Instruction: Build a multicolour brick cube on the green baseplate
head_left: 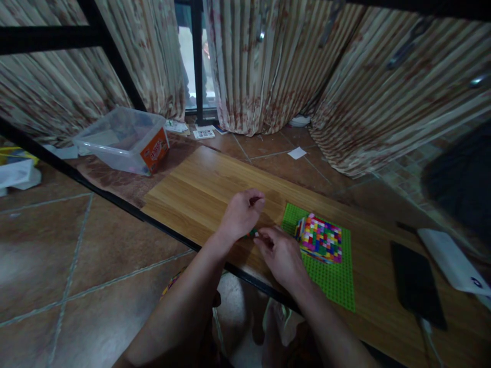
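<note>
My left hand [242,213] is above the wooden tabletop with its fingers curled inward; whatever they hold is hidden. Just right of it and nearer to me, my right hand [282,253] has its fingers drawn together, the tips at a small green toy brick [252,233]. The brick's exact shape is too small and dim to tell. Beside my right hand lies a bright green studded baseplate [333,286]. On its far half stands a rectangular block of many-coloured toy bricks [321,239], several layers high, with a mixed mosaic of colours on top.
A clear plastic bin [118,140] with an orange label stands beyond the left end of the wooden table [199,179]. At the right lie a black flat device [418,283] with a cable and a white long object [452,258]. Dark metal bars cross the left side; curtains [268,66] hang behind.
</note>
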Motion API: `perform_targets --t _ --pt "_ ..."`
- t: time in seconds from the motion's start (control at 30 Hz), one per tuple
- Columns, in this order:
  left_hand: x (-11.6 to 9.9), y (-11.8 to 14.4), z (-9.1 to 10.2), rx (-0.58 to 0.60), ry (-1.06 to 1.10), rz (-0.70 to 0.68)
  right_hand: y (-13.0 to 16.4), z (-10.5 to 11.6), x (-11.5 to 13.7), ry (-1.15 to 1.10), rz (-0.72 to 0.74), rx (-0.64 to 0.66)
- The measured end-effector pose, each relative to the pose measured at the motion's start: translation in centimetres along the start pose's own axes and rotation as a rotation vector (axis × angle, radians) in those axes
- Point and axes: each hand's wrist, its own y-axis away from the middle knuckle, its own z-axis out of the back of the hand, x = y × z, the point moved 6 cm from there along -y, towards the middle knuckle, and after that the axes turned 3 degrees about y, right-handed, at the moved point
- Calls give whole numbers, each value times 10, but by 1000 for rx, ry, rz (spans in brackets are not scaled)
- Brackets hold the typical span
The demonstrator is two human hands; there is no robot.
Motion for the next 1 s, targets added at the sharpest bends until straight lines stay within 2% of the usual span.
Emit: perform_targets --t 0.17,0.47,0.63,0.8,0.9,1.0 --pt "2 0 -1 3 -7 -2 -5 -11 -4 132 -13 22" --pt "2 0 0 -1 -16 -6 -8 -9 -3 90 -17 11" --pt "1 0 0 -6 -24 -15 -5 9 4 -104 -32 -61" --pt "2 1 -2 11 -22 -3 0 35 7 -207 -31 -154" --pt "2 0 -3 26 -26 -2 3 55 -4 -247 -39 -243" --pt "2 1 -8 54 -41 8 5 80 -27 -225 -89 -340"
